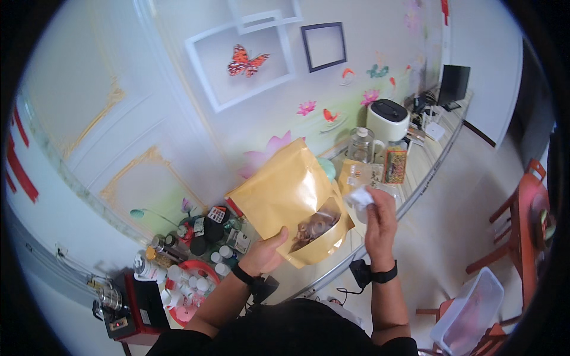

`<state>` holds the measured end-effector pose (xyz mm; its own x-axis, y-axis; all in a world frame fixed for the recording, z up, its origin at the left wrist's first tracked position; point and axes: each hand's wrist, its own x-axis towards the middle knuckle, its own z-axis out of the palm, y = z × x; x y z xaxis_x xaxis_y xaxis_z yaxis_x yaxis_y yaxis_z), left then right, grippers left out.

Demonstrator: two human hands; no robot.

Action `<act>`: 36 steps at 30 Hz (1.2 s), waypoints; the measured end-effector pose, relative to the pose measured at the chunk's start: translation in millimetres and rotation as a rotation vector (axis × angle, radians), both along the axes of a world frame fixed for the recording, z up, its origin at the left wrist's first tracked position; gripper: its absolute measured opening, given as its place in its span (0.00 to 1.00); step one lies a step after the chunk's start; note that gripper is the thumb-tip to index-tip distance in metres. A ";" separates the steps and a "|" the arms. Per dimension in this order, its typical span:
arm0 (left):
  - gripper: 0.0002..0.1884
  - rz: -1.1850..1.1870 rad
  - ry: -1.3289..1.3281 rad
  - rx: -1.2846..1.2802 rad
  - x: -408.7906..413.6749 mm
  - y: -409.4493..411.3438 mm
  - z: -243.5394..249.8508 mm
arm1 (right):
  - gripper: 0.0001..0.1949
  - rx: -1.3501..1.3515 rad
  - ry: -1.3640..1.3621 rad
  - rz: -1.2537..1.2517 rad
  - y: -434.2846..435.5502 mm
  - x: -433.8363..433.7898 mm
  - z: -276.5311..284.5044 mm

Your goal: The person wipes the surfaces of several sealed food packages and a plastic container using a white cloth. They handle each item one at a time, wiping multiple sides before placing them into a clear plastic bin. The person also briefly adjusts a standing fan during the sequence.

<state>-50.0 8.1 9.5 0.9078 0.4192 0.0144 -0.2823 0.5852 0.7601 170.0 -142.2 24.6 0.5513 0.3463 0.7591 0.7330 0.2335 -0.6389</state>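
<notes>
My left hand grips the lower left side of a large kraft paper pouch, its thumb on the front. Brown, ring-like dried pieces show through the pouch's clear window. To the right of the pouch, my right hand holds a small white crumpled packet between thumb and fingers. What the packet contains cannot be told. Behind that hand, a smaller kraft packet with a printed label lies on the long narrow table.
A glass jug, a patterned box and a white appliance stand farther back. At left are a red tray of white cups, several bottles and jars. A translucent plastic bin and a red wooden chair are at right.
</notes>
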 end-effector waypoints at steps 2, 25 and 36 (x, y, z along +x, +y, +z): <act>0.21 -0.013 0.077 -0.014 9.8 -7.8 -3.9 | 0.23 -0.045 -0.128 0.070 -10.9 -8.3 8.1; 0.25 -0.762 0.198 0.147 152.7 -89.5 -79.7 | 0.19 -0.226 0.167 -0.879 -239.7 -20.9 -94.3; 0.23 -1.234 0.202 0.250 140.7 -176.6 -85.0 | 0.22 -0.386 0.034 -1.139 -278.8 -142.6 -63.3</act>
<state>90.8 -168.5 -75.5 0.6866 -0.6951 -0.2131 0.4780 0.2108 0.8527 27.5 -421.0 -38.6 0.7062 -0.1510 0.6917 0.3758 -0.7480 -0.5470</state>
